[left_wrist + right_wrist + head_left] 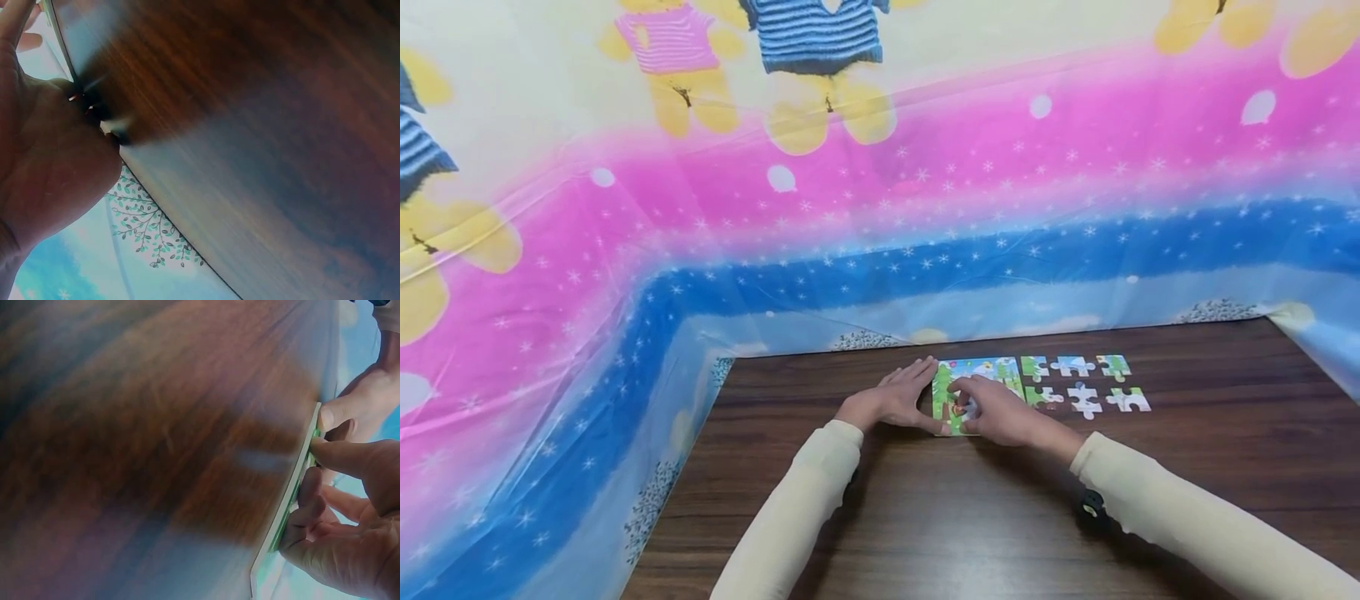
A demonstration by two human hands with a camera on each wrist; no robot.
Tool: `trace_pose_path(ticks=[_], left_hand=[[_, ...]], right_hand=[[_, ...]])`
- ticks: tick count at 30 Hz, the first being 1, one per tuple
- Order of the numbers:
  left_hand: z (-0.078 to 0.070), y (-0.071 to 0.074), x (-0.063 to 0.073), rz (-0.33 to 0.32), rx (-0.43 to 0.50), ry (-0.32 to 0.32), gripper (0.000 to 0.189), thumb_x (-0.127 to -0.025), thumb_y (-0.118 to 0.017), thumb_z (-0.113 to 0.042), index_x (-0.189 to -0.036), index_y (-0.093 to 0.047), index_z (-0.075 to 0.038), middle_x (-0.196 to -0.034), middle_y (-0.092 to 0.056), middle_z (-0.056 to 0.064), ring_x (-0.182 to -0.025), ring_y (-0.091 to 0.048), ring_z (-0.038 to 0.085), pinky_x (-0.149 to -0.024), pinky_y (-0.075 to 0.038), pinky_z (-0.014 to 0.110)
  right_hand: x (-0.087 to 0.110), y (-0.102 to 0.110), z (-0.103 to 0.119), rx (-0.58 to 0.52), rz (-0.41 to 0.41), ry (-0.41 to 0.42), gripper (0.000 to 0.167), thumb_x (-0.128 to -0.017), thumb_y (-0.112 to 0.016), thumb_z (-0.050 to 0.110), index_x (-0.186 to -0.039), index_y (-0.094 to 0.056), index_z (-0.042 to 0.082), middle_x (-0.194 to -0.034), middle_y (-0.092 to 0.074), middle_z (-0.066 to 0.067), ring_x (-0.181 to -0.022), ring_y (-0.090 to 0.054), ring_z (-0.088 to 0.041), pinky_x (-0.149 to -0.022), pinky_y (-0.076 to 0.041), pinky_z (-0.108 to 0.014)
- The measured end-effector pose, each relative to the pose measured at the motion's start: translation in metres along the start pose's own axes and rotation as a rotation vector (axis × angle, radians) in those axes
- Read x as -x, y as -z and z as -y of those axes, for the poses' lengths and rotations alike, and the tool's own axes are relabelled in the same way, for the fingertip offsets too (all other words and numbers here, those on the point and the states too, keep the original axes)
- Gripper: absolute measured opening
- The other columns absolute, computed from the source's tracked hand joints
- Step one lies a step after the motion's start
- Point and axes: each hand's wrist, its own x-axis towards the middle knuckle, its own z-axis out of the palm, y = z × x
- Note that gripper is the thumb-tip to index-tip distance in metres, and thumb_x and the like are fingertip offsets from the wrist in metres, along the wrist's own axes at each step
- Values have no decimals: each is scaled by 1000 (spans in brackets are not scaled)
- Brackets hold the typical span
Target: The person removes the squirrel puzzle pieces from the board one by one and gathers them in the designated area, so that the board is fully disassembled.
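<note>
A flat jigsaw puzzle board [1007, 372] with a bright green and blue picture lies near the far edge of the table. My left hand [901, 402] rests along its left side, fingers stretched to the far corner and thumb at the near one. Over the board's lower middle, my right hand [1003, 412] holds a jigsaw piece [967, 408] between thumb and curled fingers; the hand partly hides it. In the right wrist view, the right hand's fingertips [317, 445] touch the board's surface. The left wrist view shows mostly the palm.
Several loose jigsaw pieces [1084, 400] lie in two rows right of the board. The dark wooden table [955, 517] ends just behind the board, against a patterned cloth [880, 283] that also hangs along the left side.
</note>
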Motion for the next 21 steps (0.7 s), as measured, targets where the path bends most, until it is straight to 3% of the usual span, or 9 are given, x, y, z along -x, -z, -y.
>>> trace_pose_path(ticks=[9, 21], left_hand=[[-1, 1, 2, 17, 12, 2, 117, -91, -71, -67, -173, 0, -21, -181, 5, -3, -169, 2, 21, -137, -6, 52], [-1, 1, 1, 17, 7, 2, 118, -91, -70, -67, -173, 1, -21, -181, 6, -3, -169, 3, 20, -137, -6, 51]], right_hand=[[-5, -2, -1, -32, 19, -45, 67, -90, -80, 3, -150, -51, 0, -115, -69, -10, -90, -66, -16, -82, -58, -41], [-9, 2, -3, 11, 58, -31, 49, -91, -80, 6, -136, -60, 7, -116, -65, -8, -89, -62, -15, -81, -56, -37]])
